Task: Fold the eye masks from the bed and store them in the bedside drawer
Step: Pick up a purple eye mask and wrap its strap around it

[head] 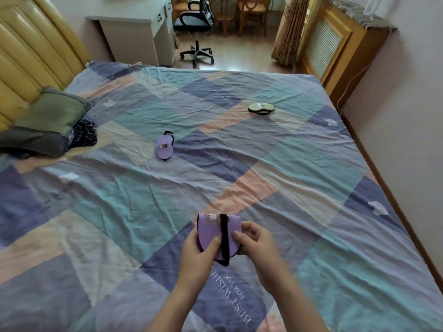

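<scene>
A purple eye mask [211, 230] with a black strap across it is folded in half and held just above the bed near the front. My left hand [197, 255] pinches its lower left side. My right hand [260, 245] grips its right edge with the fingers curled. A second purple eye mask [163, 147] lies flat in the middle of the bed. A pale yellow-green eye mask [261, 108] with black trim lies farther off to the right. No bedside drawer is in view.
The patchwork bedsheet [299, 168] covers the whole bed. Green and dark pillows [51, 121] are piled at the left by the yellow headboard [31, 51]. Beyond the bed stand a white desk [136, 32] and an office chair [196, 25]. A wall runs along the right.
</scene>
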